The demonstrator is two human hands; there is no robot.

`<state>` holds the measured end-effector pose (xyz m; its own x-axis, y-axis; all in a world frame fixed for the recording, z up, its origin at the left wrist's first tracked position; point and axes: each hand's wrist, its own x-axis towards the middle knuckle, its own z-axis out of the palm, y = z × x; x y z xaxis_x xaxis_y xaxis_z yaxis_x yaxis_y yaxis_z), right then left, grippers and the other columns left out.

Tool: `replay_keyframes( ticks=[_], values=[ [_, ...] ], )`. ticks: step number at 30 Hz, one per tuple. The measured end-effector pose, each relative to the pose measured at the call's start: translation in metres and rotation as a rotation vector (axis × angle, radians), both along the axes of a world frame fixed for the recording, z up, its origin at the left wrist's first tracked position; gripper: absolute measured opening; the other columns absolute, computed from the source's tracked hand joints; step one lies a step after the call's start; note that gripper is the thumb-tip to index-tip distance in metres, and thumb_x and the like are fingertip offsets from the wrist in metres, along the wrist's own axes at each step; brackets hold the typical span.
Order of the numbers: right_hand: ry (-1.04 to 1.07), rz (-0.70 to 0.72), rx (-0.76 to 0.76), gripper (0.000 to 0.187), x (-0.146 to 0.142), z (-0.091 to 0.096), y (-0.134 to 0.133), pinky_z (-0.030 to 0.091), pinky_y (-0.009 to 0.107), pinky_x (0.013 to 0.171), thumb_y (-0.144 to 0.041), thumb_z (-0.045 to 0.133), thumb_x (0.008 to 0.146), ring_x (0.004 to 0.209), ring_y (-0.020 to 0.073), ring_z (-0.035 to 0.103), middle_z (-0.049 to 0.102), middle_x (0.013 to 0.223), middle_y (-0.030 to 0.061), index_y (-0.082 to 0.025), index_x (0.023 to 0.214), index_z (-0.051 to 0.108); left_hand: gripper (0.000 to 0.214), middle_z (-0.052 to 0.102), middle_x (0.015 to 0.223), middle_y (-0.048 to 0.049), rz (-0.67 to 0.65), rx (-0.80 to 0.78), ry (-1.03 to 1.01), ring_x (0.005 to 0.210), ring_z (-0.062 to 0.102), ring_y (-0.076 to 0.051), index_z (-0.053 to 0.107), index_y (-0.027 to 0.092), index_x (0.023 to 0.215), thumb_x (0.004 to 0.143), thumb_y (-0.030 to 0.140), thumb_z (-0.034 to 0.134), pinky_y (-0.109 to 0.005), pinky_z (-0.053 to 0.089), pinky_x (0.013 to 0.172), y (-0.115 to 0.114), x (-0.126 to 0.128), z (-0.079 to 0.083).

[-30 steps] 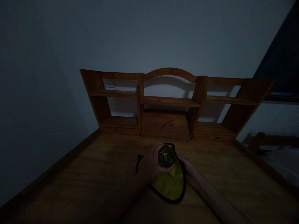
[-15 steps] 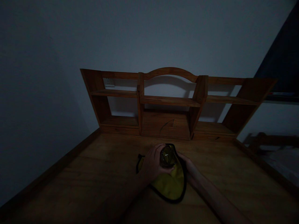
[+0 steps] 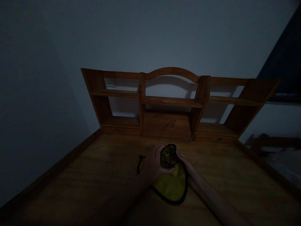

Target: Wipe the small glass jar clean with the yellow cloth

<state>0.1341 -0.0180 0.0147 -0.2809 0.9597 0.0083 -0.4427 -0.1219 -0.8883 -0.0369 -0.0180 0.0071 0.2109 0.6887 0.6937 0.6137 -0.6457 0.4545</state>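
Observation:
In dim light, a yellow cloth with a dark edge (image 3: 171, 187) lies on the wooden desk (image 3: 98, 175). My left hand (image 3: 152, 164) is wrapped round a small dark, glassy round object (image 3: 167, 156) held over the cloth. My right hand (image 3: 187, 164) is against the object's right side, its fingers partly hidden behind the object and the cloth.
A wooden shelf unit (image 3: 171, 102) with bare compartments stands at the back of the desk against a pale wall. The desk has raised side rails (image 3: 58, 171). Dim furniture (image 3: 272, 147) shows at the right.
The hands and the round object have shifted very slightly; the object looks a little turned. The cloth stays in place.

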Motion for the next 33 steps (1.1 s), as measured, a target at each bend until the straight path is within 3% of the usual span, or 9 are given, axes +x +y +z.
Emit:
replay_keyframes(
  ticks=[6,13,17,21,26,33],
  values=[
    [-0.040,-0.091,0.000,0.030,-0.001,-0.002,-0.003,0.045,0.037,0.092,-0.045,0.064,0.082,0.091,0.0228,0.066,0.073,0.101,0.0048,-0.021,0.099,0.071,0.086,0.052,0.126,-0.0115,0.002,-0.035,0.017,0.117,0.050,-0.029,0.038,0.020,0.128,0.058,0.048,0.080,-0.045,0.044,0.101,0.000,0.001,0.001],
    [-0.139,-0.110,0.042,0.038,0.003,-0.007,0.001,0.047,0.038,0.087,-0.033,0.075,0.072,0.089,0.0244,0.066,0.074,0.096,0.0038,-0.022,0.108,0.069,0.094,0.053,0.127,-0.0123,-0.063,0.011,0.084,0.117,0.051,-0.030,0.032,0.020,0.134,0.058,0.047,0.081,-0.047,0.044,0.098,0.008,-0.001,-0.006],
    [-0.330,-0.181,0.134,0.035,0.004,-0.011,0.004,0.049,0.037,0.079,-0.033,0.075,0.069,0.083,0.0247,0.066,0.073,0.088,0.0038,-0.019,0.101,0.071,0.092,0.050,0.132,-0.0145,-0.130,0.098,0.233,0.120,0.049,-0.031,0.032,0.018,0.135,0.062,0.049,0.078,-0.047,0.043,0.100,0.008,0.001,-0.008],
    [-0.547,-0.294,0.270,0.027,0.006,-0.013,0.004,0.049,0.032,0.072,-0.038,0.069,0.073,0.080,0.0238,0.065,0.072,0.083,0.0040,-0.017,0.090,0.071,0.092,0.051,0.132,-0.0165,-0.113,0.152,0.300,0.117,0.051,-0.032,0.032,0.015,0.135,0.064,0.054,0.075,-0.048,0.045,0.098,0.006,0.002,-0.008],
    [-0.692,-0.390,0.337,0.029,0.010,-0.016,0.004,0.045,0.027,0.057,-0.045,0.066,0.076,0.065,0.0197,0.061,0.067,0.069,0.0025,-0.016,0.076,0.068,0.088,0.049,0.132,-0.0152,-0.134,0.132,0.272,0.120,0.048,-0.030,0.031,0.017,0.136,0.067,0.052,0.074,-0.046,0.044,0.100,0.003,0.003,-0.005],
    [-0.727,-0.417,0.409,0.035,0.010,-0.007,-0.002,0.042,0.026,0.058,-0.047,0.056,0.084,0.067,0.0193,0.059,0.067,0.072,0.0023,-0.016,0.079,0.070,0.093,0.041,0.134,-0.0162,-0.117,0.044,0.131,0.127,0.042,-0.031,0.032,0.016,0.135,0.062,0.052,0.077,-0.045,0.042,0.106,0.005,0.003,-0.011]
  ],
)
